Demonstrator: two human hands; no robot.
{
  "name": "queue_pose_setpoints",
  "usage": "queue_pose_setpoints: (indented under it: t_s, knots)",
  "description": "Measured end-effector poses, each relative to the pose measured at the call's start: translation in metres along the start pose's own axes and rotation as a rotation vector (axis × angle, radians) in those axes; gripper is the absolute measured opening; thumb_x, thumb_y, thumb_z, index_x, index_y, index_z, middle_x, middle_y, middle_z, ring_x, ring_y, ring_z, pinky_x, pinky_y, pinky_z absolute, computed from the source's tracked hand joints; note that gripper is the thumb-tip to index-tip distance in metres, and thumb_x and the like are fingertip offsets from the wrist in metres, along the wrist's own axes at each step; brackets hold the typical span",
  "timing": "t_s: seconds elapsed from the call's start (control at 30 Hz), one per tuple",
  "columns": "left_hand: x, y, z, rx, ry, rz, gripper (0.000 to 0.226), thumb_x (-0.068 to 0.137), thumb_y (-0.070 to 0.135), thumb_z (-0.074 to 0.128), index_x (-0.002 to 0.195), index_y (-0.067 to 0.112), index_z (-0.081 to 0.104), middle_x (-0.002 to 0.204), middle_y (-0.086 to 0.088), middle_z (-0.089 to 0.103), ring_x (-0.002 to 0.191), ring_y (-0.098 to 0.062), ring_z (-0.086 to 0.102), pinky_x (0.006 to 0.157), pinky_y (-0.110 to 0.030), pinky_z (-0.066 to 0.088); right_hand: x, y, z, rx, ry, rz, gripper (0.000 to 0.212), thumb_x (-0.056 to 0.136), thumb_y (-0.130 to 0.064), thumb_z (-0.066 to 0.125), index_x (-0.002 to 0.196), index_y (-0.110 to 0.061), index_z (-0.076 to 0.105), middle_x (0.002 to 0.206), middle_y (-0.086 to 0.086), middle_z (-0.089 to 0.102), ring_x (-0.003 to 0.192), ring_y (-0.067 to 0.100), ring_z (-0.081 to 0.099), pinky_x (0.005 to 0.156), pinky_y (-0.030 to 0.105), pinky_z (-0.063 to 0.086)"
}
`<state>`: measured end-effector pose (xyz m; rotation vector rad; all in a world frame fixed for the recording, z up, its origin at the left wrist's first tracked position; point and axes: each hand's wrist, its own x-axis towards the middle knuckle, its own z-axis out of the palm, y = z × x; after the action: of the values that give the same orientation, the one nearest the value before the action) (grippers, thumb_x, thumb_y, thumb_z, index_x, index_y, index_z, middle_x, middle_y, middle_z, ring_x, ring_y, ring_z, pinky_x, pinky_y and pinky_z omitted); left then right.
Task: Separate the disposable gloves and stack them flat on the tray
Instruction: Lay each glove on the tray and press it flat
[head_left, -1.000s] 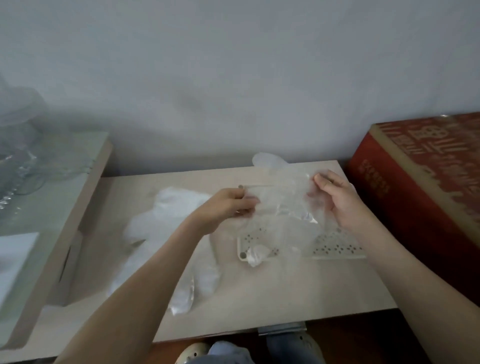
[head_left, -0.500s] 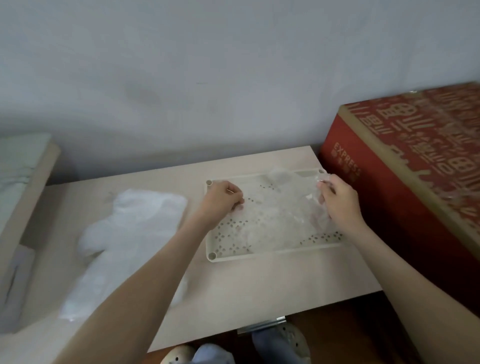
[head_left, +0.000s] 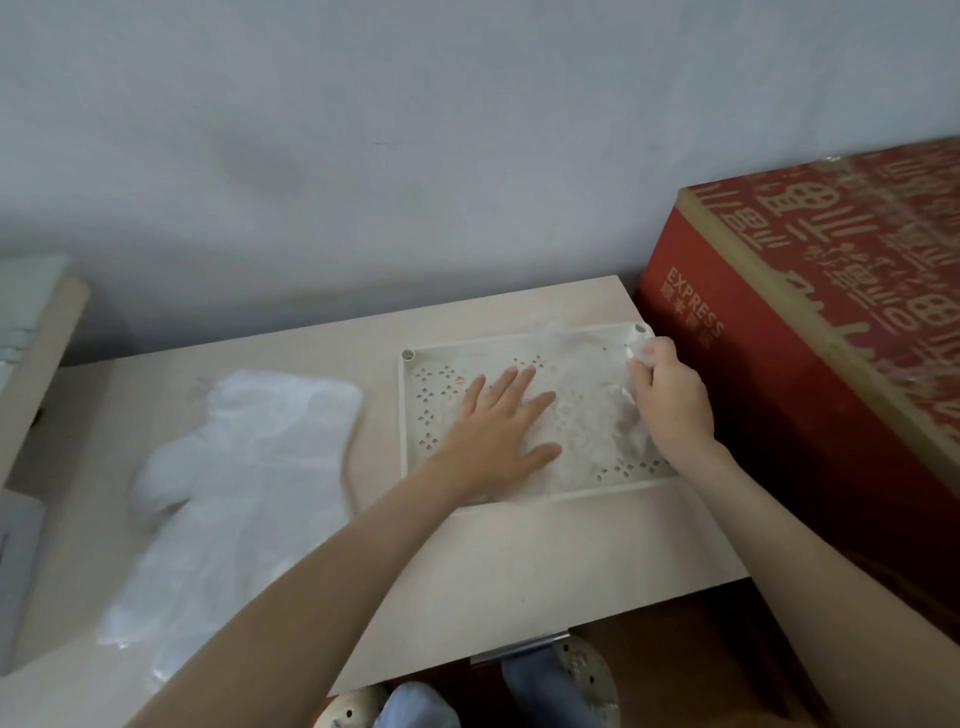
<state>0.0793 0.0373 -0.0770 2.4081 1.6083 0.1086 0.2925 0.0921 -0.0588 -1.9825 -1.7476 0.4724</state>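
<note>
While flat in the tray (head_left: 432, 396), 1 glove (head_left: 587, 415); glove pile (head_left: 244, 467) outside.

Seemingly a room in a home — a low pale wood table (head_left: 519, 571) against a plain painted wall (head_left: 415, 156), a red express carton (head_left: 779, 441) beside it, slippered feet (head_left: 579, 670) underneath.

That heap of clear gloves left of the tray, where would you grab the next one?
Probably by the wide cuff edge of the glove pile, at its far end nearest the tray, pinching only the top layer from above. The cuff runs straight there; the fingers trail toward the near edge.
</note>
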Motion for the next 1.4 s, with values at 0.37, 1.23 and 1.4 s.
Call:
queue_pose_setpoints:
  t_s: [0.37,1.23,1.4]
  knots:
    - [0.006,-0.008,0.021,0.153,-0.038,-0.033,0.088,0.076,0.072,-0.005,0.153,0.029,-0.002,0.161,-0.003,-0.008,0.148,-0.019,-0.010,0.119,-0.045,-0.007,-0.017,-0.033,0.027,-0.303,-0.056,-0.511,0.060,0.090,-0.041,0.035,0.139,-0.010,0.045,0.150,0.015,0.037,0.138,0.032,0.032,0.109,0.042,0.022]
    - [-0.142,-0.089,-0.050,0.029,0.213,-0.739,0.049,0.090,0.050,0.053,0.114,0.008,0.050,0.115,-0.011,0.046,0.109,-0.031,0.043,0.091,-0.037,0.034,-0.068,-0.166,0.055,-0.040,-0.451,-0.569,0.046,0.100,-0.024,0.045,0.144,-0.012,0.037,0.145,0.010,0.042,0.134,0.027,0.033,0.107,0.037,0.028]
    - [-0.173,-0.120,-0.041,-0.006,0.181,-0.695,0.029,0.092,0.032,0.052,0.109,0.009,0.053,0.110,-0.009,0.051,0.105,-0.030,0.047,0.083,-0.033,0.035,-0.091,-0.219,0.077,-0.006,-0.578,-0.608,0.042,0.099,-0.029,0.047,0.138,-0.013,0.045,0.133,0.007,0.049,0.123,0.023,0.046,0.100,0.035,0.037]
